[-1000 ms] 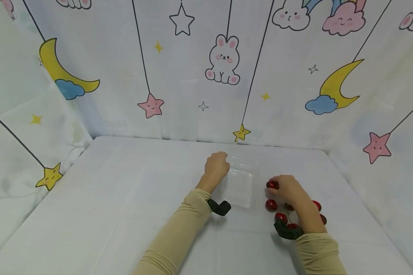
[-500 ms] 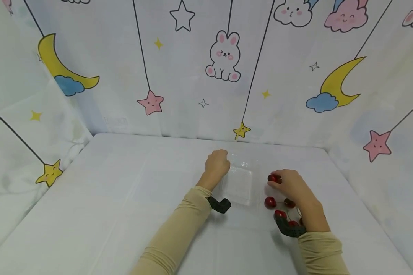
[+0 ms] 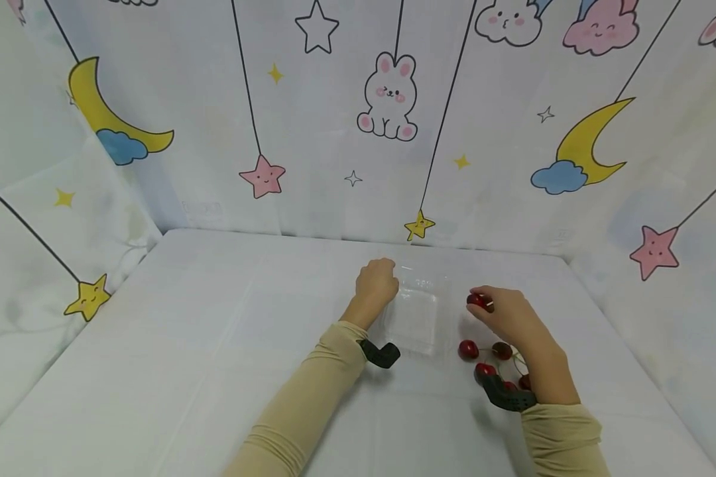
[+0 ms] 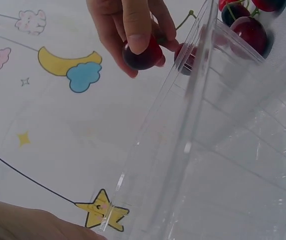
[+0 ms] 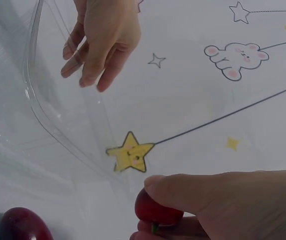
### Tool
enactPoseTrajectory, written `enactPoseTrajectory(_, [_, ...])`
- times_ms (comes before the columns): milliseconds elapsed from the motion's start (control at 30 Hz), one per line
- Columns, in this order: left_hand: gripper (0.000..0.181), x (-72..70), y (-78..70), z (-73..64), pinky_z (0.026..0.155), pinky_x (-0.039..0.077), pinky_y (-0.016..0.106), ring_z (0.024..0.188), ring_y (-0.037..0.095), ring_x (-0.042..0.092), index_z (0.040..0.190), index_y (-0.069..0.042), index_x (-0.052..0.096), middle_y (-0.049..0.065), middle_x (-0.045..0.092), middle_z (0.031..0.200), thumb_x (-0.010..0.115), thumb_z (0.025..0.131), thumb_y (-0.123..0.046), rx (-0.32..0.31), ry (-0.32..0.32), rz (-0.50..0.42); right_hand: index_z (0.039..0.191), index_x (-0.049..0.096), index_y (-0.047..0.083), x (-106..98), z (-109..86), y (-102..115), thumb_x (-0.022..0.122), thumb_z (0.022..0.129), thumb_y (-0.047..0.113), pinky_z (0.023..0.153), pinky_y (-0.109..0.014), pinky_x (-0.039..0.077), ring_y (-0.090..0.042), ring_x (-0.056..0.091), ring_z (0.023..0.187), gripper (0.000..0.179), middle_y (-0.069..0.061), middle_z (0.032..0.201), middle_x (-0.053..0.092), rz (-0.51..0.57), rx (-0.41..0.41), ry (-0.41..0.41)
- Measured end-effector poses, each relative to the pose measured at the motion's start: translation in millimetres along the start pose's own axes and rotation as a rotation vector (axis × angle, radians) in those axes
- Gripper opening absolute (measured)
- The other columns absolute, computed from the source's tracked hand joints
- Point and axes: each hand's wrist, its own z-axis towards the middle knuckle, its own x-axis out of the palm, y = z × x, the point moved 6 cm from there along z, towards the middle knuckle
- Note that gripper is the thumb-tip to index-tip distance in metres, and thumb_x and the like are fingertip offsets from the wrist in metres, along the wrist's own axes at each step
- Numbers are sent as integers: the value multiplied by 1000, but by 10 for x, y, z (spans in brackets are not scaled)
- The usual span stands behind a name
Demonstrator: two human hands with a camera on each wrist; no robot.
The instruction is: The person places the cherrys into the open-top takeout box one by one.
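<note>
My right hand pinches a dark red cherry between thumb and fingers, above the table to the right of a clear plastic box. The green stem of this cherry shows under the thumb in the right wrist view. At the box's far left, my left hand holds the rim, its fingers on either side of the clear wall. Several more cherries with stems, among them a red cherry and a darker cherry, lie beside the box, partly hidden by my right wrist.
A white cloth covers the table. Behind it hangs a white curtain printed with moons, stars and rabbits. A dark wrist mount sits on the left arm, another dark mount on the right, close over the cherries.
My right hand has lifted the cherry up and away from the other cherries, moving slightly to the right. My left hand stays at the box's rim.
</note>
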Motion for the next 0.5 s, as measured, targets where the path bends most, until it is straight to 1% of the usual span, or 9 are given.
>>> enactPoseTrajectory(133, [38,3,0,-5,64,56,35,95,26,67,126,-10,61,8,65,123,53,90,-7,-7,8,1,133,51,4,-43,-40,8,57,94,28,81,-46,55,-36,60,103,46,-22,114,64,22,8,-10])
enactPoseTrajectory(300, [37,10,-2,-9,67,56,37,98,27,67,126,-10,61,8,65,122,53,90,-8,-9,2,2,135,48,6,-77,-72,-9,53,96,27,79,-44,56,-33,62,99,45,-22,116,62,42,19,-23])
enactPoseTrajectory(500, [37,5,-5,-17,66,56,37,97,27,67,126,-10,61,8,66,121,54,90,-8,-10,-2,-2,132,49,7,-124,-92,-1,51,97,27,76,-43,55,-31,63,97,41,-22,117,62,66,4,-36])
